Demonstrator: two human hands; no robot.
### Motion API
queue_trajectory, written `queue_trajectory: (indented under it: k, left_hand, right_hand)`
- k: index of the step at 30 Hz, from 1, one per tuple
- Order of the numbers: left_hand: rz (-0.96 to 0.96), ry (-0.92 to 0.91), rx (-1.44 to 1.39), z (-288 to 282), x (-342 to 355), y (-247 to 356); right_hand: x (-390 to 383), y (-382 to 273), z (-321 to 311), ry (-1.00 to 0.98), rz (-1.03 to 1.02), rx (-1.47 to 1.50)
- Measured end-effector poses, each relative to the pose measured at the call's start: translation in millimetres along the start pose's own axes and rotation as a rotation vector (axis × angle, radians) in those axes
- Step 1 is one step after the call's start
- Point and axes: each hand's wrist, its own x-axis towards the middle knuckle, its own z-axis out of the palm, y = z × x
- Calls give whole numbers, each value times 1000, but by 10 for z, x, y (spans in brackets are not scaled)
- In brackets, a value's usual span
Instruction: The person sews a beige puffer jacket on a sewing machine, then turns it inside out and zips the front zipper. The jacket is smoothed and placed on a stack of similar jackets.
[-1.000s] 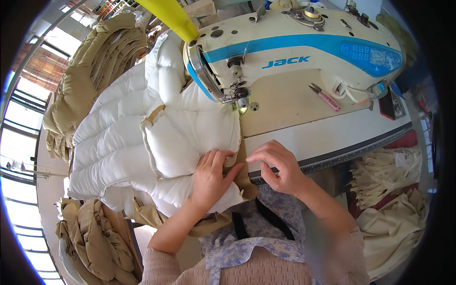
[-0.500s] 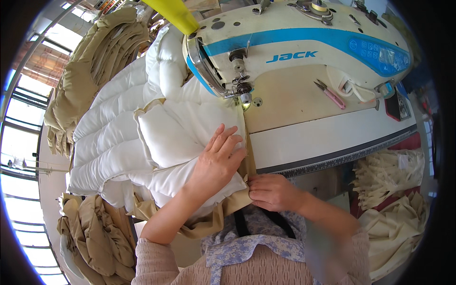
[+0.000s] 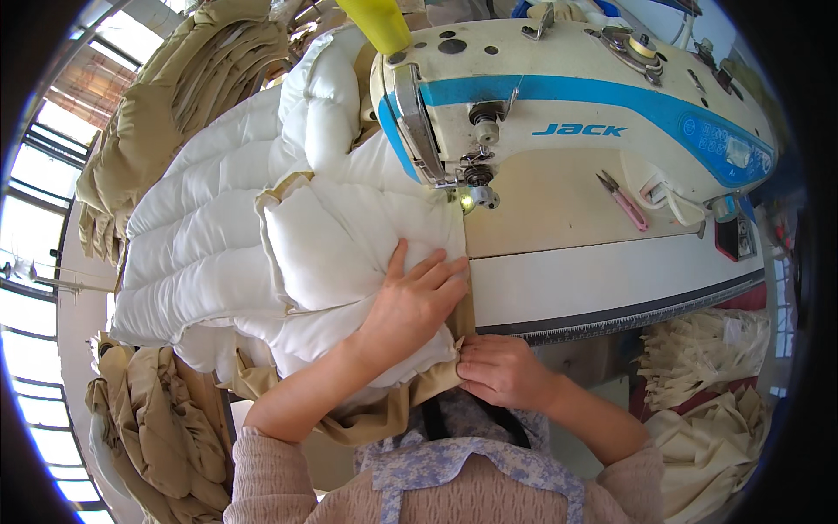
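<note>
Fingers of the right hand (image 3: 502, 371) are pinched together on the edge of the tan fabric (image 3: 432, 382). The left hand (image 3: 415, 301) lies palm down, fingers slightly spread, upon the white padded piece (image 3: 323, 249), which is on the surface (image 3: 576, 293), reaching to the sewing machine (image 3: 576, 92). Pink snips (image 3: 630, 210) lie rightward.

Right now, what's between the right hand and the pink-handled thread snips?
Head view, right hand to pink-handled thread snips: ruled dark edge strip, white tabletop strip, then beige sewing-machine bed.
</note>
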Motion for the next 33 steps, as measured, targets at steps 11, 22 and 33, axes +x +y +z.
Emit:
queue_trajectory:
  k: [11,22,33]
  left_hand:
    - [-2,75,-117,132,396,-547]
    - [132,80,-787,-449,-483,497]
    - [-241,-199,-76,-953,-1283,367]
  right_hand:
    - [423,321,-104,-10,222,-8]
    - [416,47,-301,-119,858,611]
    - [209,22,66,-77,172,143]
